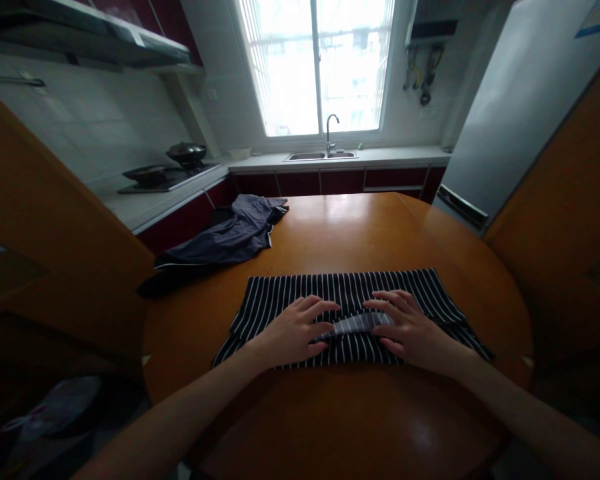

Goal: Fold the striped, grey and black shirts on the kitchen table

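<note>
A black cloth with white stripes (290,291), folded into a wide flat shape, lies across the table in front of me. My left hand (295,331) rests on its middle, fingers stretched out and spread. My right hand (407,328) lies on the cloth a little further right, its fingers also apart. Between the two hands shows a paler grey striped strip (363,323), and fingertips of both hands touch its ends. The parts of the cloth beneath my palms are hidden.
The cloth lies on a round wooden table (350,240). A dark grey garment (230,230) is heaped at the table's far left edge. Beyond stand a sink (307,157), a stove with pans (187,153), and a fridge (510,100) at the right.
</note>
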A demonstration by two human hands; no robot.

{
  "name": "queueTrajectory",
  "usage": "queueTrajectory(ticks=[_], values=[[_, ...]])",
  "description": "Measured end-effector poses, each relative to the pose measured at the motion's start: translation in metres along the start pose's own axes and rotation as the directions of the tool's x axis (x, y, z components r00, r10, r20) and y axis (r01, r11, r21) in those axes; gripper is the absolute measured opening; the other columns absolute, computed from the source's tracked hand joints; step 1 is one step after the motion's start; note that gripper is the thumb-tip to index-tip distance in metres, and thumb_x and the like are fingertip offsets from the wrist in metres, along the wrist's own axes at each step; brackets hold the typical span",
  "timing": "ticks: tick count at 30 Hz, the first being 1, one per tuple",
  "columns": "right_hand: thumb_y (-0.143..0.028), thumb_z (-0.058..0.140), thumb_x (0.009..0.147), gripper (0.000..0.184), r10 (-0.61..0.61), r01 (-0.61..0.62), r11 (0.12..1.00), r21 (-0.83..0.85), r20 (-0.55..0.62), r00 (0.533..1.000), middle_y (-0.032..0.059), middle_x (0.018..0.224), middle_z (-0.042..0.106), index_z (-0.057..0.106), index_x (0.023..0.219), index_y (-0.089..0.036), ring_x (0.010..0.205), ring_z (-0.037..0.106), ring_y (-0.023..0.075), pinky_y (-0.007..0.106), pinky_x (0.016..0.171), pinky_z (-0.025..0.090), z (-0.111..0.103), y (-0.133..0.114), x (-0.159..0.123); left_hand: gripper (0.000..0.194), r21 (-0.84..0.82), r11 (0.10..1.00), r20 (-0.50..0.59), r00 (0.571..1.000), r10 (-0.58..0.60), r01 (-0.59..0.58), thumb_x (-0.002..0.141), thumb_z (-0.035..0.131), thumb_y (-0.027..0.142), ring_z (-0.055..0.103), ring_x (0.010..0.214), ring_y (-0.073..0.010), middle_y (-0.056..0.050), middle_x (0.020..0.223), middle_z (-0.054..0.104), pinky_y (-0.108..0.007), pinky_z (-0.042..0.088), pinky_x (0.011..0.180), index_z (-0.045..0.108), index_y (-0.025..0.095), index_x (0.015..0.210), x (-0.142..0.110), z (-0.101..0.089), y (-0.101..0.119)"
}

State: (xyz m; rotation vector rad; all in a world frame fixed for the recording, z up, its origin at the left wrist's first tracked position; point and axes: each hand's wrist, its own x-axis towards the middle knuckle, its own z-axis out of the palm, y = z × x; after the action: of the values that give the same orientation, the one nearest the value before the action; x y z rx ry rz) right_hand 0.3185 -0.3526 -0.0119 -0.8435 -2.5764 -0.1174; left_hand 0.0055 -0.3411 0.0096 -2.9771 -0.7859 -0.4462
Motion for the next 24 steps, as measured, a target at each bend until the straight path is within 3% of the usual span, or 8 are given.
queueTrajectory(ticks=[4,9,13,20,24], values=[[-0.017,0.07,0.087,0.017,-0.054,0.049,0.993,-0.104,-0.044,0.998,0.004,0.147,0.053,0.069,0.1,-0.027,0.143,0.036,0.0299,0.058,0.115,0.029,0.011,-0.004,0.002,0.032,0.062,0.998,-0.02,1.0,0.02,-0.019,0.089,0.068,0.019,0.049,0.124,-0.0285,-0.006,0.141,0.054,-0.047,0.043,0.105,0.063,0.024,0.12,0.005,0.007,0.007],[-0.02,0.066,0.092,0.005,-0.055,0.048,0.987,-0.156,-0.047,0.997,0.0058,0.142,0.058,0.068,0.089,-0.023,0.142,0.039,0.0299,0.057,0.115,0.029,0.017,-0.006,0.006,0.011,0.117,0.993,-0.054,0.998,0.036,-0.029,0.097,0.06,0.022,0.048,0.126,-0.0282,-0.006,0.137,0.057,-0.044,0.044,0.104,0.066,0.022,0.107,0.007,0.013,0.011],[-0.02,0.066,0.092,0.004,-0.063,0.053,0.982,-0.183,-0.049,0.997,0.0071,0.141,0.059,0.069,0.091,-0.022,0.14,0.041,0.0304,0.057,0.114,0.032,0.019,-0.006,0.006,0.01,0.156,0.988,-0.096,0.995,0.036,-0.021,0.099,0.057,0.021,0.05,0.124,-0.0283,-0.006,0.135,0.059,-0.045,0.045,0.101,0.066,0.02,0.102,0.009,0.015,0.013],[-0.012,0.061,0.092,0.011,-0.048,0.037,0.982,-0.183,-0.053,0.997,0.0084,0.14,0.06,0.069,0.091,-0.021,0.138,0.044,0.0307,0.058,0.113,0.034,0.022,-0.007,0.008,0.008,0.006,0.996,-0.202,0.976,-0.085,0.088,0.093,0.063,0.018,0.052,0.12,-0.0246,-0.005,0.129,0.062,-0.044,0.046,0.105,0.07,0.02,0.092,0.013,0.017,0.015],[-0.01,0.058,0.091,0.017,-0.032,0.019,0.992,-0.121,-0.105,0.994,0.0076,0.136,0.063,0.068,0.097,-0.022,0.137,0.047,0.0288,0.056,0.113,0.034,0.018,-0.005,0.009,0.008,-0.075,0.995,-0.225,0.971,-0.084,0.068,0.091,0.066,0.019,0.053,0.119,-0.0237,-0.004,0.124,0.064,-0.043,0.045,0.106,0.072,0.022,0.088,0.013,0.017,0.023]])
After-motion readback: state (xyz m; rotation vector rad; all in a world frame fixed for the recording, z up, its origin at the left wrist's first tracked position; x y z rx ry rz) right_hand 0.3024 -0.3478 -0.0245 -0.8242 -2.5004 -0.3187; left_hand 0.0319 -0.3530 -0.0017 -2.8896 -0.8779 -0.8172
